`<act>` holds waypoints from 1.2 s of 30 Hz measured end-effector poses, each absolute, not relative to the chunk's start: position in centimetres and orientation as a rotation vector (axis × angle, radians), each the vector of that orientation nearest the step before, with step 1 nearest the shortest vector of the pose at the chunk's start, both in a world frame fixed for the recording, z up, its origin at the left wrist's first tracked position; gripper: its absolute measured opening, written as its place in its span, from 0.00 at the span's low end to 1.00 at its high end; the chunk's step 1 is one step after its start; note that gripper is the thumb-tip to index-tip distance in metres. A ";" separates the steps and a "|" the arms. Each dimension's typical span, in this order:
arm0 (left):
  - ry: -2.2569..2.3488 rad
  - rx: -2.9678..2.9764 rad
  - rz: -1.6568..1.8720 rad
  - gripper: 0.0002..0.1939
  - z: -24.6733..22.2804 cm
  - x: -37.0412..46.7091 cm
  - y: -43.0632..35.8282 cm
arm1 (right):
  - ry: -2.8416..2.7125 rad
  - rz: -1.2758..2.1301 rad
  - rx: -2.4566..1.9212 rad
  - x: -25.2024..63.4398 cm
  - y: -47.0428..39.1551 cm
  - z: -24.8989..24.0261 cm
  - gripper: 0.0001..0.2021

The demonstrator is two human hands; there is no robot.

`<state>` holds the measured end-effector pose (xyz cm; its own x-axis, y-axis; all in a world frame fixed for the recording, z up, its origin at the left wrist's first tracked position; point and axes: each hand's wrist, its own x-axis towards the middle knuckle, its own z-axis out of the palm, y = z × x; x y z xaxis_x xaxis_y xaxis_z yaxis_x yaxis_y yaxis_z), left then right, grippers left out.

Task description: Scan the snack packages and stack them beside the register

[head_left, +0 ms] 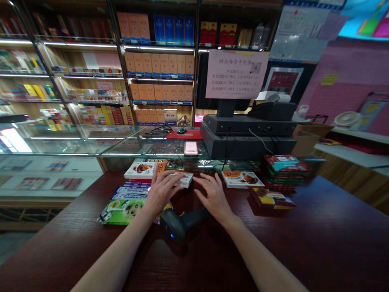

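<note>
At the far side of the dark wooden counter [322,239], my left hand [161,190] rests on a small white box [185,179], its fingers over the box's left part. My right hand [212,194] is just right of that box, fingers apart, with nothing in it. Between my forearms lies a dark barcode scanner [179,225] with a blue light. White Dove boxes lie on both sides, one behind my left hand [140,168] and one beyond my right hand [242,179]. Green and blue panda packets [121,209] lie left of my left wrist.
Stacked chocolate packs [284,170] and yellow-brown bars [272,198] stand at the right. Behind the counter are a glass case [121,147], a cash register [247,140] with a paper sign [236,75], a red mouse pad [193,134] and shelves of boxes [158,65].
</note>
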<state>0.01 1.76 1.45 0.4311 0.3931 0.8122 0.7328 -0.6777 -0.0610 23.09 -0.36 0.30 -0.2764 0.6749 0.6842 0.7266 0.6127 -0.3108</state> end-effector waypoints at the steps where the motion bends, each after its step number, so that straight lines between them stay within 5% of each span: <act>1: -0.957 -2.286 -1.159 0.25 1.5 0.1 1.8 | -2.020 -0.102 -1.087 22.9 -0.5 0.5 0.19; 24: -0.998 -2.370 -1.031 0.25 2.0 -1.9 2.1 | -1.935 -0.313 -1.124 22.5 -0.1 0.1 0.11; 36: -1.061 -2.345 -1.015 0.11 1.5 -2.7 2.5 | -1.931 -0.261 -1.146 22.9 0.4 -0.4 0.12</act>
<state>-2.70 2.49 1.50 0.4563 0.4930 0.7407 0.7618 -0.6466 -0.0389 22.93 0.37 -0.39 -0.2157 0.6197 0.7546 0.7979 0.5573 -0.2296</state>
